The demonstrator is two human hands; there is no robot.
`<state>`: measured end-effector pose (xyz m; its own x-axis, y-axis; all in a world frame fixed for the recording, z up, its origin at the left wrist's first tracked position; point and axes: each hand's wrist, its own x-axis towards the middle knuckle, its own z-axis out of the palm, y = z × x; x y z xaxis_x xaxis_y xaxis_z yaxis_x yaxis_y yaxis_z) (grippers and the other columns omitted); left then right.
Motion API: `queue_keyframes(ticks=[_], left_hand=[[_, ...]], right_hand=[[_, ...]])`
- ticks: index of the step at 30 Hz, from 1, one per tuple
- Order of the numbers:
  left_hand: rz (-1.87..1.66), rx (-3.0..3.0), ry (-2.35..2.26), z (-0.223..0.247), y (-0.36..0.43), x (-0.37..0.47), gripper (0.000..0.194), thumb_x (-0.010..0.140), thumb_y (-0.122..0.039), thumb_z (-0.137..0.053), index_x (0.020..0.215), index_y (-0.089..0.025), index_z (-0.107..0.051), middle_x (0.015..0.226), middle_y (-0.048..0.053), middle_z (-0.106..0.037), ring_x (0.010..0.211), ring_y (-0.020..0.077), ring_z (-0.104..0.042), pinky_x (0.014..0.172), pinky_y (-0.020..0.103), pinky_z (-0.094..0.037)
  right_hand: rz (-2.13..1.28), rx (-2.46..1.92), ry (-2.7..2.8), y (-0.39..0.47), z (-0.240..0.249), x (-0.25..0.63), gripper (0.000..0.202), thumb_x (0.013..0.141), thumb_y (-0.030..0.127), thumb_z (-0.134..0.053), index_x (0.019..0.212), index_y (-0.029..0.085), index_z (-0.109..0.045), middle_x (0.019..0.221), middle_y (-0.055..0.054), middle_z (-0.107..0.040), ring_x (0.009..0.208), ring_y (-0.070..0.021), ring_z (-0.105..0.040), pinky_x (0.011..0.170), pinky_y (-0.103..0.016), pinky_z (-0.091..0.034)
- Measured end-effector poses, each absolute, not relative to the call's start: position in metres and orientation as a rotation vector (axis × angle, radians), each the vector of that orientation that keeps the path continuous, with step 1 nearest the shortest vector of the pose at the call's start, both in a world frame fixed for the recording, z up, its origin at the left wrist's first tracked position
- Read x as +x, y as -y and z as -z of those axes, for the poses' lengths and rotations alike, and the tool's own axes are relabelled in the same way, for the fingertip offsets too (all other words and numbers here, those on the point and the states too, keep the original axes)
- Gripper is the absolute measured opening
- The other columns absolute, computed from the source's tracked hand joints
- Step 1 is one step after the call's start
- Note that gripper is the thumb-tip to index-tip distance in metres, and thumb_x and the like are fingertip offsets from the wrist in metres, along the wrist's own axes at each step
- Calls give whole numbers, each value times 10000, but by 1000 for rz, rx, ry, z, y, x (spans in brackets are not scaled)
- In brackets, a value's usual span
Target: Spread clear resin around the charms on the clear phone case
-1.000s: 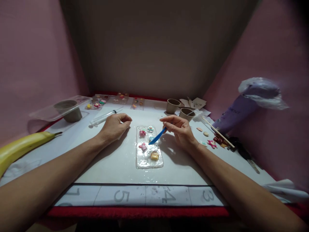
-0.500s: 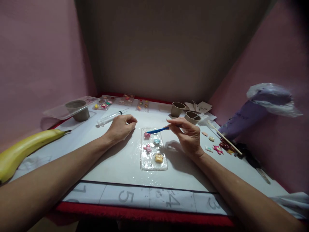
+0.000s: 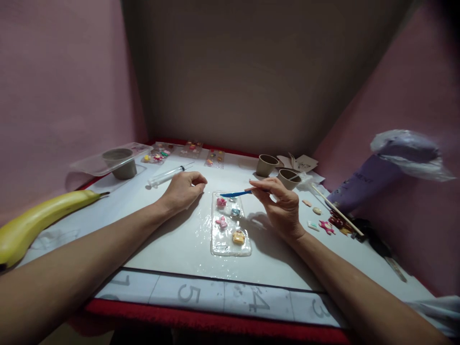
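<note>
A clear phone-case-shaped piece lies flat on the white board, with pink, blue and yellow charms on it. My right hand pinches a thin blue tool just right of the case; the tool's tip is over the case's upper end, above a pink charm. My left hand rests on the board left of the case, fingers curled in and thumb near the index finger; nothing shows in it. Just behind it lies a clear syringe.
A yellow banana and a cup under a clear lid are at the left. Charm-covered cases lie at the back. Two cups, loose charms, a wooden stick and a purple bag are at the right.
The whole view has shifted slightly, so everything appears a little farther right. The blue tool's tip has moved slightly toward the top edge of the case. My left hand keeps its pose.
</note>
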<state>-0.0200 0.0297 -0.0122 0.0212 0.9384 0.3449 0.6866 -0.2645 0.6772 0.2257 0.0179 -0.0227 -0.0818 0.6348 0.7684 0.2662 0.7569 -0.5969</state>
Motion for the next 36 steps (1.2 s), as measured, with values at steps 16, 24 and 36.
queue_keyframes(ticks=[16,24,36], left_hand=[[-1110,2007,-1653,12,-30,-20,180,726,-260,-563,790,-191,-716,775,24,-734,684,172,-633,751,304,-519],[-1117,1997,-1649,14,-32,-21,196,730,-276,-561,803,-181,-716,822,36,-744,752,191,-655,741,300,-502],[-1125,1997,-1648,15,-32,-21,184,732,-285,-565,796,-192,-711,800,29,-738,715,186,-652,763,323,-511]], right_hand=[[-334,-750,1675,-18,22,225,181,826,214,-671,969,285,-757,816,-33,-667,779,-174,-582,642,-325,-488],[-327,-735,1681,-18,23,226,190,827,209,-678,984,285,-754,829,-34,-669,784,-173,-582,651,-324,-492],[-283,-744,1663,-17,22,227,180,831,219,-674,977,289,-752,830,-33,-670,774,-176,-585,626,-325,-494]])
